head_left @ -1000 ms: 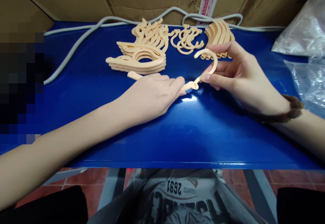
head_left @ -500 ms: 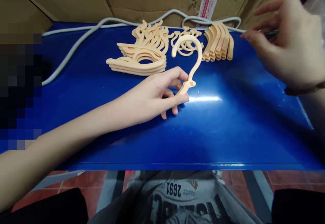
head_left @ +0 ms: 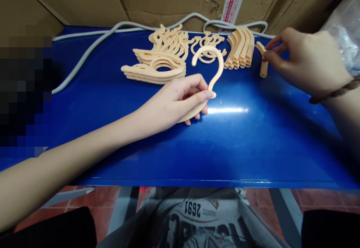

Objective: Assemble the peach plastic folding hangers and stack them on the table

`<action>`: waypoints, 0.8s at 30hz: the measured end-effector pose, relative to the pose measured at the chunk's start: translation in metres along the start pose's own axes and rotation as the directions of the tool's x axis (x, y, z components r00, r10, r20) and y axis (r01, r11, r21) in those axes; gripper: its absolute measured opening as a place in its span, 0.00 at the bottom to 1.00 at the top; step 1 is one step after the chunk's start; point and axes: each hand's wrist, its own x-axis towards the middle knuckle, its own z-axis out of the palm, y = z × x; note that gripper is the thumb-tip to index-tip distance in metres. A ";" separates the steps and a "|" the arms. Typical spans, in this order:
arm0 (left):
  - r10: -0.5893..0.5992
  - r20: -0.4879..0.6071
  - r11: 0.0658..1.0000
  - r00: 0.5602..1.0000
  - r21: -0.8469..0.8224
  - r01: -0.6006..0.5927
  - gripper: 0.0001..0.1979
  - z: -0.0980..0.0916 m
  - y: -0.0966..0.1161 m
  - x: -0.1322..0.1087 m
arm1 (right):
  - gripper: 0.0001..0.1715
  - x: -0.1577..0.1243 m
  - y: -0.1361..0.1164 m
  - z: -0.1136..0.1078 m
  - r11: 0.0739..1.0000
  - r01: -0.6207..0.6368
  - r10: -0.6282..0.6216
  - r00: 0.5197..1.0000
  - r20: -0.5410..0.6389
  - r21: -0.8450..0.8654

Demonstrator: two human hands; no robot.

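Note:
My left hand (head_left: 188,99) is closed around a cream plastic hanger hook piece (head_left: 218,68) above the middle of the blue table. The hook curls up and to the left; much of the lower part is hidden by the palm and thumb. At the right, my right hand (head_left: 303,58) pinches the top of a cream hanger arm (head_left: 263,66) between thumb and fingers. That arm stands slightly apart from a row of similar hanger arms (head_left: 240,49). Behind the held hook lies a small pile of loose hooks (head_left: 206,57).
Stacked folded hangers (head_left: 154,73) and a heap of curved cream parts (head_left: 168,39) lie back left. A white cable (head_left: 97,41) runs along the rear, before cardboard (head_left: 168,0). Clear plastic wrapping (head_left: 344,30) is at the right. The blue table (head_left: 225,150) ends at a front edge.
My right hand has come down and taken one hanger arm from the right end of the row. My left thumb has shifted up the hook piece, which is now turned a little.

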 end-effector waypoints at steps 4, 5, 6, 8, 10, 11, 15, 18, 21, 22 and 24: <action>0.012 -0.008 1.000 1.000 0.027 -0.012 0.05 0.002 -0.001 0.005 | 0.27 -0.002 0.005 -0.001 0.993 -0.085 0.086 0.996 0.012 -0.077; 0.011 -0.018 1.000 1.000 0.018 -0.010 0.05 0.002 -0.001 0.006 | 0.27 -0.001 0.007 0.000 0.990 -0.101 0.103 0.994 0.020 -0.095; 0.004 -0.028 1.000 1.000 0.002 -0.004 0.05 0.002 -0.002 0.008 | 0.29 -0.001 0.009 0.002 0.988 -0.113 0.117 0.993 0.027 -0.106; -0.024 -0.039 0.999 0.999 -0.034 0.023 0.07 0.003 -0.003 0.010 | 0.32 0.002 0.013 0.004 0.983 -0.141 0.150 0.986 0.070 -0.121; -0.075 -0.051 0.995 0.996 -0.063 0.072 0.08 0.003 -0.003 0.013 | 0.33 0.004 0.015 0.004 0.975 -0.167 0.189 0.970 0.152 -0.147; -0.106 -0.063 0.992 0.992 -0.071 0.101 0.08 0.004 -0.003 0.015 | 0.33 0.004 0.015 0.004 0.973 -0.168 0.198 0.961 0.194 -0.160; -0.213 -0.141 0.975 0.967 -0.088 0.202 0.04 0.008 0.003 0.020 | 0.31 0.001 0.019 -0.004 0.977 -0.117 0.155 0.963 0.221 -0.178; -0.232 -0.183 0.971 0.955 -0.101 0.216 0.01 0.011 0.005 0.022 | 0.25 -0.008 0.026 -0.013 0.988 -0.068 0.087 0.987 0.135 -0.140; -0.226 -0.201 0.972 0.953 -0.116 0.206 0.01 0.012 0.004 0.022 | 0.15 -0.020 0.031 -0.021 0.995 0.104 -0.104 0.994 0.015 0.007; -0.220 -0.204 0.972 0.954 -0.122 0.199 0.01 0.012 0.003 0.021 | 0.14 -0.024 0.030 -0.023 0.983 0.164 -0.166 0.986 0.014 0.082; -0.204 -0.204 0.975 0.958 -0.135 0.179 0.02 0.011 0.001 0.019 | 0.11 -0.030 0.025 -0.026 0.954 0.256 -0.256 0.967 -0.019 0.155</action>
